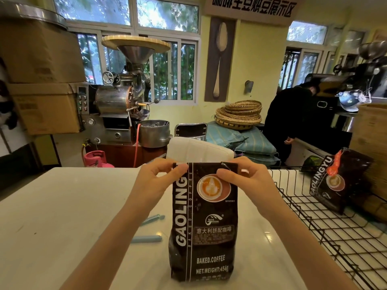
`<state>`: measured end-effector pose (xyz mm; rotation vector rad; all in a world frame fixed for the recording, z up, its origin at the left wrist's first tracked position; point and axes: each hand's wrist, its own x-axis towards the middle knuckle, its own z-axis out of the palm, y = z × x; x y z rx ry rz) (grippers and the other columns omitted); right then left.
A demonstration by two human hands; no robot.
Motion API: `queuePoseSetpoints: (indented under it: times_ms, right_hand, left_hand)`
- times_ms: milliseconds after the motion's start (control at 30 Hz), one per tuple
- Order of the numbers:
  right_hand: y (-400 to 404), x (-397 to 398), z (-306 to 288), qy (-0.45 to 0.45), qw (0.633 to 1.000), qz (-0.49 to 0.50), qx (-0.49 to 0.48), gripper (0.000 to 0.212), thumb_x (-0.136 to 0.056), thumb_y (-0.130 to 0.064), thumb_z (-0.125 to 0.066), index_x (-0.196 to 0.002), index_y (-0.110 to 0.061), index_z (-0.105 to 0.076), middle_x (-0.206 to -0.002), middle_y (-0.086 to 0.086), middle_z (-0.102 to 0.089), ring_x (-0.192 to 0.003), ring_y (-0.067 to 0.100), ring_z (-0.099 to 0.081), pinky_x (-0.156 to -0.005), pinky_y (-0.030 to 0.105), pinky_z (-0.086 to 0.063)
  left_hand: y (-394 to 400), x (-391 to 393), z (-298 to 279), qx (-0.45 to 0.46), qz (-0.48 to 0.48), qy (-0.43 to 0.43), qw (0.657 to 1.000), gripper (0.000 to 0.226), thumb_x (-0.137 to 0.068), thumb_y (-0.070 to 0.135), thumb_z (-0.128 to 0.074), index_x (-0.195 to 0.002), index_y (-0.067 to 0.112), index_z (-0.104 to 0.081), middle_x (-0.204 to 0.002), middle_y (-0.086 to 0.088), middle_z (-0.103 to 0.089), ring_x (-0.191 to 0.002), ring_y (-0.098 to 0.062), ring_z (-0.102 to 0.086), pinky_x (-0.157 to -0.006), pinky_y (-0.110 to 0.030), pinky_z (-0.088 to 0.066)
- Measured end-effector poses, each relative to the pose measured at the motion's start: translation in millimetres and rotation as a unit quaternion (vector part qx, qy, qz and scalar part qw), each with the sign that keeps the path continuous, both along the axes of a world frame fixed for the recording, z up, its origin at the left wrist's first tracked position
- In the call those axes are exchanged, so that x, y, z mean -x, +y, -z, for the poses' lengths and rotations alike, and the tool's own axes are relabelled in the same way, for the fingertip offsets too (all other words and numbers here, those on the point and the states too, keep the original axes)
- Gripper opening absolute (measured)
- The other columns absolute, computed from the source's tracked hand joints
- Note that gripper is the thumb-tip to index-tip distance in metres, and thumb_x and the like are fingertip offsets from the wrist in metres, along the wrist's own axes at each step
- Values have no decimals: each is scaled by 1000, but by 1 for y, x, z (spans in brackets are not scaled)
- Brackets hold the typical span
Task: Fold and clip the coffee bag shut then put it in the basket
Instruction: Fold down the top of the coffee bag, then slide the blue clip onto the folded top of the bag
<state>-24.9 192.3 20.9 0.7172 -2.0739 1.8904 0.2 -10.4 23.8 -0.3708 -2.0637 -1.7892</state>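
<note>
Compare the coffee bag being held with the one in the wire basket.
The black coffee bag on the white table stands upright, both hands pinching its top; the black coffee bag in the black wire basket leans tilted, untouched. The basket bag carries a red-orange mark near its top; the held one doesn't. Both show the same cup picture and white lettering.

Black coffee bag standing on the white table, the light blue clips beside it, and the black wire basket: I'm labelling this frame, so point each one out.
Black coffee bag [204, 222]: head view, front panel.
Light blue clip [146, 239]: head view, middle of the nearer clip.
Black wire basket [326, 222]: head view, wire floor.
</note>
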Motion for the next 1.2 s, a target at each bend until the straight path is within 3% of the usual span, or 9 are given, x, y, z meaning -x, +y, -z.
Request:
queuePoseSetpoints:
  times_ms: [100, 233, 433, 533, 633, 733, 933, 1033, 1200]
  right_hand:
    - [-1, -1, -1, -14, 1000, -6, 6, 23, -56, -41, -73, -76, -30, -74, -99, -8, -65, -96, 18, -62, -83, 33, -51]
    - [-4, -3, 2, -39, 997, -31, 54, 11, -75, -11, -68, -82, -19, -72, -71, -6, -76, -70, 8, -71, -59, 15, -53]
    - [-13, 0, 6, -32, 996, 1, 85, 13, -77, -5, -66, -77, -17, -71, -63, -7, -75, -62, 7, -70, -56, 14, -52]
    - [-13, 3, 6, -40, 994, 7, 100, 14, -78, -2, -65, -77, -15, -70, -59, -8, -74, -59, 5, -69, -54, 13, -52]
    - [-14, 4, 7, -46, 994, 7, 102, 13, -78, -3, -64, -78, -14, -70, -60, -8, -74, -59, 5, -69, -55, 14, -52]
    - [-16, 6, 8, -53, 993, 8, 107, 11, -78, -3, -64, -80, -13, -70, -61, -9, -74, -61, 4, -69, -56, 14, -52]
    - [-18, 8, 10, -68, 991, 11, 117, 11, -78, -5, -65, -84, -13, -70, -65, -8, -75, -64, 6, -70, -58, 16, -53]
    - [-16, 7, 11, -68, 991, 13, 118, 11, -78, -6, -64, -84, -13, -70, -64, -9, -75, -64, 5, -69, -57, 15, -53]
    - [-12, 5, 11, -64, 991, 19, 120, 11, -78, -6, -65, -82, -15, -70, -65, -8, -75, -64, 5, -69, -58, 15, -53]
  left_hand:
    - [2, -1, 2, -28, 40, -38, 998, 26, -69, 37, -58, -81, 18, -70, -72, 5, -73, -75, -9, -67, -68, -18, -49]
    - [5, 0, 3, -68, 45, -31, 996, 15, -81, 19, -56, -81, 13, -70, -64, 6, -74, -65, -7, -68, -57, -12, -51]
    - [-2, 2, 10, -66, 64, -41, 995, 25, -88, 25, -45, -97, 20, -68, -82, 4, -75, -81, -8, -69, -68, -15, -53]
    - [-27, 6, 33, 95, 45, -59, 993, 22, -86, 27, -49, -102, 28, -65, -103, 8, -70, -97, -5, -64, -85, -23, -51]
    - [-71, 14, 67, 351, -8, -141, 926, 13, -76, 33, -65, -89, 37, -63, -120, 8, -60, -112, -7, -52, -100, -30, -39]
    - [-107, 12, 94, 440, -26, -214, 872, 21, -68, 38, -73, -81, 43, -58, -129, 4, -52, -112, -9, -44, -97, -28, -32]
    - [-131, 6, 119, 339, -34, -195, 920, 12, -67, 26, -77, -76, 32, -70, -112, 10, -59, -110, -11, -51, -98, -27, -35]
    - [-124, 6, 110, 194, -41, -181, 963, 6, -73, 19, -71, -76, 24, -74, -92, 8, -70, -94, -10, -62, -84, -14, -46]
    - [-99, 4, 61, -28, 31, -136, 990, 33, -56, 47, -74, -77, 21, -73, -88, 8, -73, -97, -19, -65, -83, -24, -52]
